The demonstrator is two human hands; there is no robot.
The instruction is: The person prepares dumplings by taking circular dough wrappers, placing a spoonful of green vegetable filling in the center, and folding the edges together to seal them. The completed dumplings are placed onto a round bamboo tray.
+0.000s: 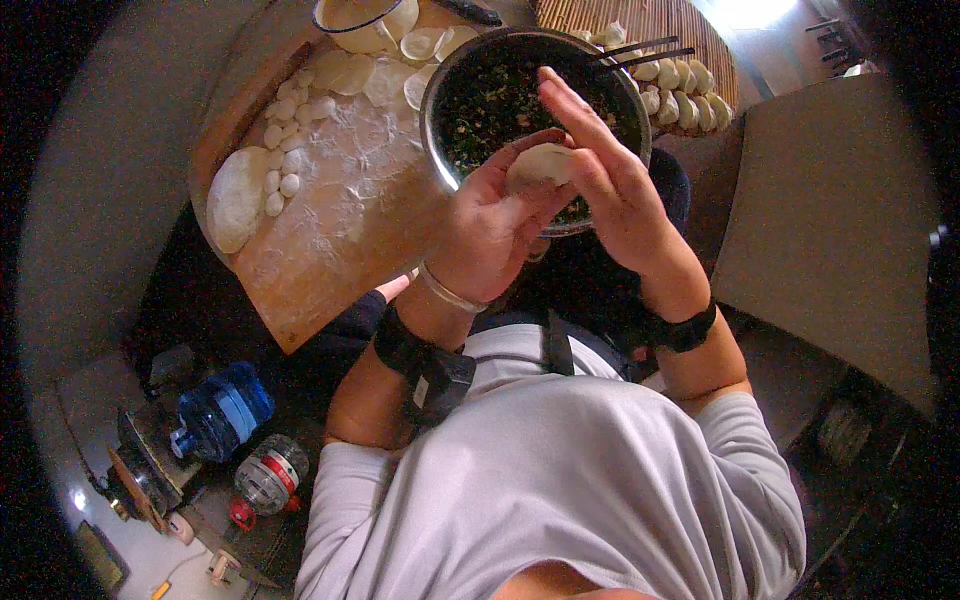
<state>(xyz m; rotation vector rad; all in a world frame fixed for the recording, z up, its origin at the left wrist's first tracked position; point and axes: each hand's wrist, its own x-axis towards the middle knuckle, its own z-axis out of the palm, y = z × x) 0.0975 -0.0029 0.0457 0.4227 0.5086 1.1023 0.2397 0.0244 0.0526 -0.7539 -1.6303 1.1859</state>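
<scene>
A pale dumpling (538, 166) rests in my left hand (499, 225), whose fingers curl around it from below and behind. Against the dumpling's right edge lies the thumb side of my right hand (611, 180); its other fingers stretch out straight beyond. Both hands are over the near part of a metal bowl (429, 150) that holds chopped green filling (484, 112). A pair of dark chopsticks (645, 54) leans across the bowl's far right rim.
Left of the bowl, a floured wooden board (337, 247) carries a large dough lump (238, 199), several small dough pieces (281, 161) and rolled wrappers (386, 81). Finished dumplings (686, 97) sit on a slatted mat (577, 15). An enamel pot (367, 19) stands at the back.
</scene>
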